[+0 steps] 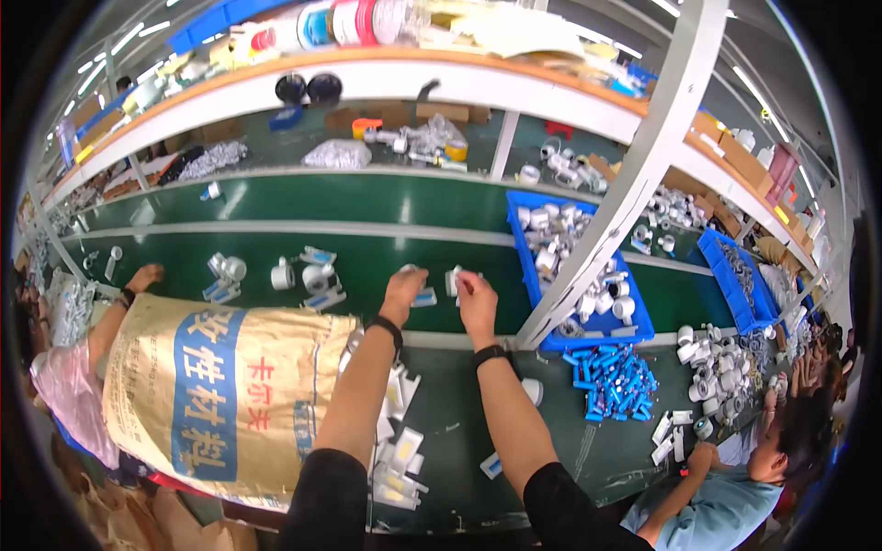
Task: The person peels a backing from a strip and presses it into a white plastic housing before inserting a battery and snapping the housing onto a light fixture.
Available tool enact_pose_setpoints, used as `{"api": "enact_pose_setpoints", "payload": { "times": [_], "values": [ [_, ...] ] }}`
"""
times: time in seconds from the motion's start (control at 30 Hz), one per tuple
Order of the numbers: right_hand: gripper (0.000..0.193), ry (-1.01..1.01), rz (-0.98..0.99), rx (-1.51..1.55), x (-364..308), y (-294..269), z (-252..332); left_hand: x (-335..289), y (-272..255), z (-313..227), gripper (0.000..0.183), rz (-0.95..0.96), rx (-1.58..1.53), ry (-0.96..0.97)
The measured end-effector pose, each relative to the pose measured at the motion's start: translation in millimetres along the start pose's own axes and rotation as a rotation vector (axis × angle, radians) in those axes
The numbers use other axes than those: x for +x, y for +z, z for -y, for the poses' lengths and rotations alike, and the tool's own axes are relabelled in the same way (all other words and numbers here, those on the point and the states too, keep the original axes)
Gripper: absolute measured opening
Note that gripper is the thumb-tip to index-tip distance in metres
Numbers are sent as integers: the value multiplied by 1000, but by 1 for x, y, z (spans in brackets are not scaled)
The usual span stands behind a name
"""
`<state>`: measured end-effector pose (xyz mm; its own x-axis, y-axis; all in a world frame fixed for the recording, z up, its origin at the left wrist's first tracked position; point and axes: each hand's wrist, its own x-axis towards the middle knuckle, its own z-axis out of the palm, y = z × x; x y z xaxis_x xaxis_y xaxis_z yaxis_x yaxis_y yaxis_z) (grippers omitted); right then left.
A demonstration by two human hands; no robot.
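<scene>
A small white piece [451, 283] was between the person's two hands, over the near strip of a green belt [377, 253]. It was at the fingertips of the right hand [478, 298], on their left side; its long axis seemed to run near to far. The right hand was the nearer one: its thumb and fingers were drawn narrow and appeared to pinch the piece. The left hand [404, 286] was to the left of the piece, apart from it, its fingers curled inward. A flat white-and-blue piece [424, 297] was just below and to the right of those fingers; whether they gripped it or it lay on the belt could not be told. Farther right was a blue bin [638, 332] of white parts, with blue cylinders [611, 381] heaped on the desk [459, 487] at its near side. A large tan sack [262, 450] stood left of both forearms.
</scene>
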<state>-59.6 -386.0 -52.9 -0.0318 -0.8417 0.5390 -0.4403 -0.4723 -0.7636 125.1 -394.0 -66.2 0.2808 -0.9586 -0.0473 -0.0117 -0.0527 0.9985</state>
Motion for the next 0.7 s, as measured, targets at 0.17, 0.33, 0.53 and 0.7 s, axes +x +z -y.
{"api": "enact_pose_setpoints", "payload": {
  "times": [0.17,0.33,0.53,0.7],
  "values": [
    [30,-86,144,-135,-17,-44,29,-5,-18,-24,49,15,437,102],
    [26,27,415,-32,-97,-108,85,-116,-58,-110,60,154,1000,152],
    [31,-44,539,-108,-213,-81,107,-241,-76,-88,36,282,1131,330],
    [38,-25,496,-388,-241,-65,140,-318,-105,-40,35,164,1117,421]
  ]
}}
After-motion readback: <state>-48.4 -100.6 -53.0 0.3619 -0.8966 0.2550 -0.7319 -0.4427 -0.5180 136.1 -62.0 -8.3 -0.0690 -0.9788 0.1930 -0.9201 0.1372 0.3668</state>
